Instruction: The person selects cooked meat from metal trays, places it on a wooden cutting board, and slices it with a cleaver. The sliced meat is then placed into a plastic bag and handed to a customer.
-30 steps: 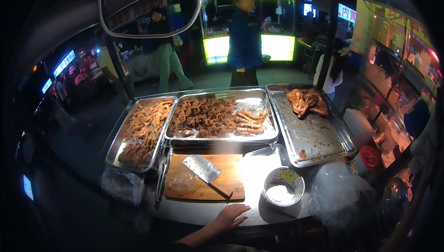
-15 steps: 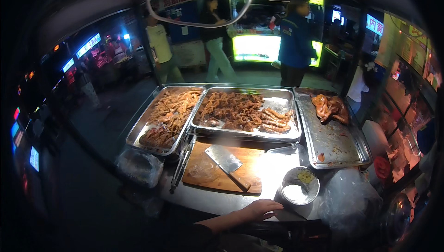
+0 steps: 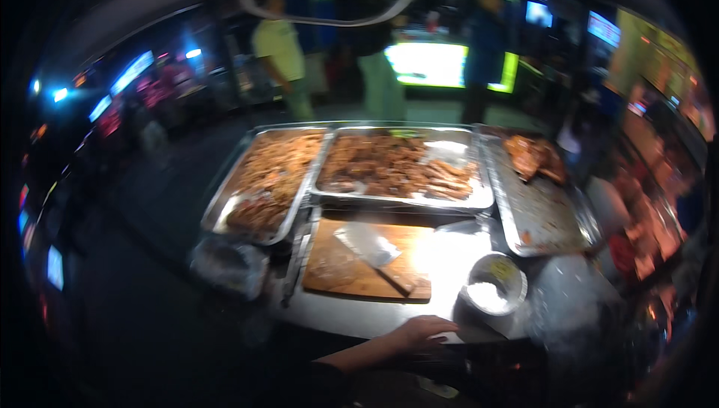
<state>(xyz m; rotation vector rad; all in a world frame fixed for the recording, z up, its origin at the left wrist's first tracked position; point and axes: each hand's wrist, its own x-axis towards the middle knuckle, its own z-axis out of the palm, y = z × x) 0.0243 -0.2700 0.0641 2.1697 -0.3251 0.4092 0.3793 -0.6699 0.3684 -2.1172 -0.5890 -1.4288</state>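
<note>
The left hand (image 3: 423, 329) lies low in the view, over the near edge of the metal surface (image 3: 329, 317), its forearm coming in from the lower left; the right hand is out of view. The left hand is empty, its fingers loosely spread and a little bent, pointing right; whether they touch the edge I cannot tell. Nearest to the fingertips, just beyond and to the right, stands the bowl (image 3: 516, 282), with something white in its bottom. Ahead and to the left, the cleaver (image 3: 367, 245) lies flat on the board (image 3: 356, 284), handle slanting toward the person, with clear plastic (image 3: 328, 264) beside the blade. Beyond these are three trays: the left tray (image 3: 227, 212) and middle tray (image 3: 397, 200) hold heaps of brown cooked food, while the right tray (image 3: 538, 219) carries a roast bird (image 3: 533, 157) at its far end and much bare metal. A clear bag (image 3: 567, 296) sits right of the bowl. I judge this to be a pause between actions at the surface, nothing being cut or lifted. Using the bowl would call for only a short reach and a grip on its rim; the cleaver would call for a longer reach, closing on its handle and keeping fingers off the blade.
</note>
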